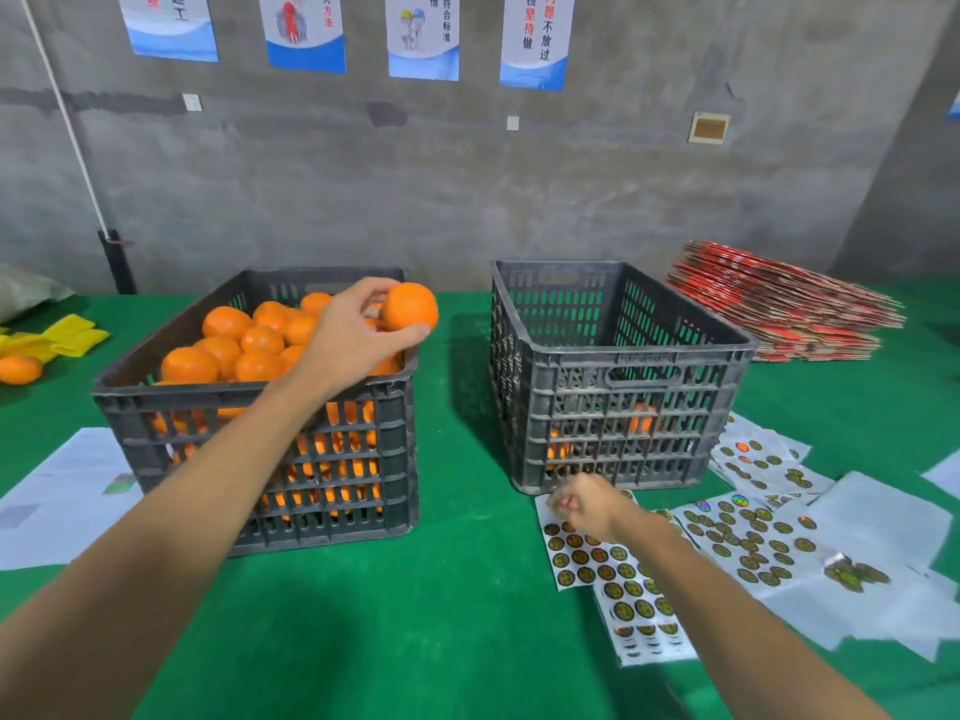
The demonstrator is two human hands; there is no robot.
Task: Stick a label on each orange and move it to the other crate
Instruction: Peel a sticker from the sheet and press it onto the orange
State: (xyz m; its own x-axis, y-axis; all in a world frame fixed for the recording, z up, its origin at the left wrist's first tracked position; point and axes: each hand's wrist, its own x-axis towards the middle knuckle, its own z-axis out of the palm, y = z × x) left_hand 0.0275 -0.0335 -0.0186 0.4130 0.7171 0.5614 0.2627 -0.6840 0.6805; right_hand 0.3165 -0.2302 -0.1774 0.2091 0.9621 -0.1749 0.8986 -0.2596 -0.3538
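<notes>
Head view: left hand (353, 340) gripping an orange (410, 306); right hand (584, 504) curled, pinching at a label sheet (592, 558).

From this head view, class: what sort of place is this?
Probably a fruit packing workshop: two black crates, one full of oranges, sticker sheets on a green table, flattened cartons, and notice posters on a bare concrete wall.
</notes>
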